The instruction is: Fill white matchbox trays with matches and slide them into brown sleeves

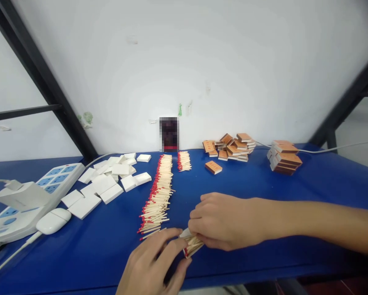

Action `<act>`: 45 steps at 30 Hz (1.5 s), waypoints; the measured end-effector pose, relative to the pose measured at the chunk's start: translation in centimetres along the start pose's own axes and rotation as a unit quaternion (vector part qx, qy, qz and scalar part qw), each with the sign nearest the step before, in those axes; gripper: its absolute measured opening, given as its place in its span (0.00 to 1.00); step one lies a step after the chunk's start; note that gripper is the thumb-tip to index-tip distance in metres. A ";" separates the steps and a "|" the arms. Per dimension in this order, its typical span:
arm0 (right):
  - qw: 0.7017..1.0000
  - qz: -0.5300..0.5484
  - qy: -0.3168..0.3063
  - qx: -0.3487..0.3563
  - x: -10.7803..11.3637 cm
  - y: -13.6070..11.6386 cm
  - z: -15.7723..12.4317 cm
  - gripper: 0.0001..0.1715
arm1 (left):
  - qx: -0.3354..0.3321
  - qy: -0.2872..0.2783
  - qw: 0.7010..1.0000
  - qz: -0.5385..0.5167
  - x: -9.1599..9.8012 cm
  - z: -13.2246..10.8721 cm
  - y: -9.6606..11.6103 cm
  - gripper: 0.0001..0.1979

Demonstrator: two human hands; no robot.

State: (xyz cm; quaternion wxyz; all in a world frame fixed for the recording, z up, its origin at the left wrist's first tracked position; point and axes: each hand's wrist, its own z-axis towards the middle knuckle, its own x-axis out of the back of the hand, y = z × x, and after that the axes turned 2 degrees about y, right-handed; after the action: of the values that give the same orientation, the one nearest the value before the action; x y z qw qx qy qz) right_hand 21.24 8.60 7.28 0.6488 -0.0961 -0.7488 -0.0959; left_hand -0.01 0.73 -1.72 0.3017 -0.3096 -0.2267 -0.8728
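The two hands work close to the near edge of the blue tabletop (264, 184), and the left hand (153, 266) hangs partly over that edge. There is bare blue room to the right of the hands and in front of the right hand (220, 221), up to one brown box (213, 167) lying alone. On the left the room is tighter. A long row of matches (159, 188) with red heads ends just beside the hands. Past it lie many white trays (110, 184), a power strip (26, 200) and a round white plug (53, 221). At the back, near the white wall (184, 61), sit a small heap of matches (184, 160), a pile of brown boxes (233, 147) and a neat stack of brown boxes (285, 157). The left wrist is cut off by the bottom of the picture. A dark thing (169, 134) leaning on the wall is blurred. The bunch of matches (192, 244) is mostly hidden by both hands. It sits between them, low over the tabletop near the front edge. You can see pale sticks, a few red heads and a bit of white at one end that is hard to make out. The fingers (171, 246) of both hands are closed around this bunch and grip it from each side.
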 end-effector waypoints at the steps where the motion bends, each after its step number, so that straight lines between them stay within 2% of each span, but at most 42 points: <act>1: 1.000 0.001 0.001 -0.002 -0.1 0.0 0.0 0.06 | -0.002 -0.001 1.000 0.006 0.0 0.0 0.0 0.07; 9: 0.998 0.058 0.031 0.002 -0.8 0.3 -0.4 0.07 | -0.004 -0.006 1.000 -0.001 -0.3 0.3 0.1 0.07; 14: 0.998 0.051 0.021 0.022 -0.6 0.2 -0.5 0.07 | -0.020 0.002 1.000 0.001 -0.1 0.5 0.2 0.08; 20: 1.000 0.027 0.001 0.007 0.5 0.1 -0.6 0.08 | 0.008 -0.018 1.000 -0.017 0.4 0.6 0.8 0.09; 31: 0.998 0.049 0.038 -0.008 0.0 0.8 -0.5 0.05 | -0.012 0.028 0.999 0.024 0.3 0.6 1.0 0.10; 42: 0.997 0.043 0.059 0.007 0.2 0.5 -0.6 0.08 | -0.013 0.036 0.998 0.044 0.1 0.4 0.6 0.09; 45: 0.998 0.041 0.050 0.004 0.1 0.3 -0.6 0.08 | -0.012 0.023 0.999 0.030 0.2 0.3 0.7 0.09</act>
State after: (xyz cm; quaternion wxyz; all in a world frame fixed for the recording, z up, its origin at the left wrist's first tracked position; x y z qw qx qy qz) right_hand 21.85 8.72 7.51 0.6893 -0.1192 -0.7110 -0.0708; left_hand 0.45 0.37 -1.23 0.3293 -0.2996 -0.1998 -0.8728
